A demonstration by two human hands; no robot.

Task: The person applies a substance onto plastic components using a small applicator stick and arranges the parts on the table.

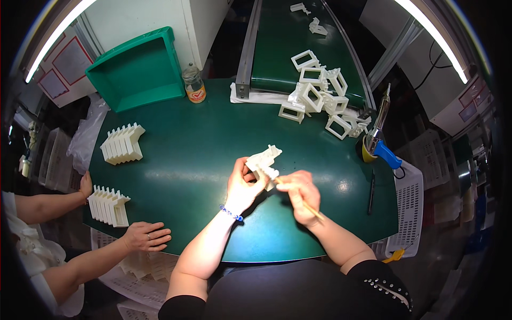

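Over the middle of the green table [186,160], the left hand [242,186] clasps an off-white angular part [263,158], tilted, with jagged, stepped edges; the right hand [301,194] grips a thin tan stick [312,210], tip close against the part.

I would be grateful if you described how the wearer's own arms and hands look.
Both the left hand and the right hand are gloveless. A bracelet of blue beads circles the left wrist. The short sleeves are black; the right sleeve carries shiny studs around a slit, while little of the left sleeve shows.
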